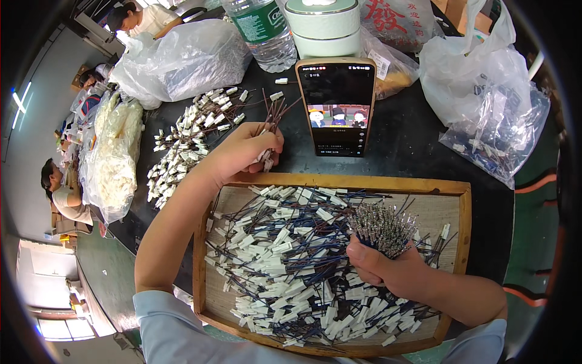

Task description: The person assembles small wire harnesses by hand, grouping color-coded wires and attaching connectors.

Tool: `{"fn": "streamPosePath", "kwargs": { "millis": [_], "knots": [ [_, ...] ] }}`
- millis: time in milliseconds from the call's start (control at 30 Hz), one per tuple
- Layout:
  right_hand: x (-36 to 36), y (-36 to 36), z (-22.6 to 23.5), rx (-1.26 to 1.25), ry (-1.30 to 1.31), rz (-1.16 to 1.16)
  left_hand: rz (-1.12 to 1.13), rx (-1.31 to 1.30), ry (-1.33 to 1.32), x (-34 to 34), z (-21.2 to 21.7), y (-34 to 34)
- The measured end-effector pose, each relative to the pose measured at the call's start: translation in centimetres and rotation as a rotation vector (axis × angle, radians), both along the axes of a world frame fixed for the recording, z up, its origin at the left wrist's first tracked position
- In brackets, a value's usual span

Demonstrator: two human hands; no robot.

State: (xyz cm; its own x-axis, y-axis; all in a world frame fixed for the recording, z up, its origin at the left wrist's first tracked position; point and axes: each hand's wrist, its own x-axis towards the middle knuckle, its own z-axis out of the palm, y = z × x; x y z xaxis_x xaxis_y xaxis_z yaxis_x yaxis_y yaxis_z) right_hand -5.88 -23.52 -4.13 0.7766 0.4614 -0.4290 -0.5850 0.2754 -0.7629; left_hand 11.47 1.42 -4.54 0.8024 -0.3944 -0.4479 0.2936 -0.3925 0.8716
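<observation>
My left hand is closed around a few dark wires with white connectors, just beyond the far left edge of a wooden tray. Over the tray's right half, my right hand grips a thick bundle of wires, its shiny metal terminal ends pointing up and away from me. Beneath both forearms the tray holds a dense heap of dark wires with white connectors. More of the same wires with white connectors lie piled on the black table, left of my left hand.
A phone stands upright behind the tray, before a white-green container and a water bottle. Plastic bags lie at left and right on the black table. Other people sit at far left.
</observation>
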Motion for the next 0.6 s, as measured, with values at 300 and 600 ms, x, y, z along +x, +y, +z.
{"fn": "streamPosePath", "kwargs": {
  "millis": [300, 600],
  "knots": [
    [0.0, 0.1, 0.2, -0.006, -0.029, -0.011, 0.001, -0.183, 0.118, 0.5, 0.2, 1.0],
    [0.0, 0.2, 0.1, 0.053, -0.035, -0.029, 0.006, 0.089, -0.116, -0.2, -0.5, 0.2]
  ]
}}
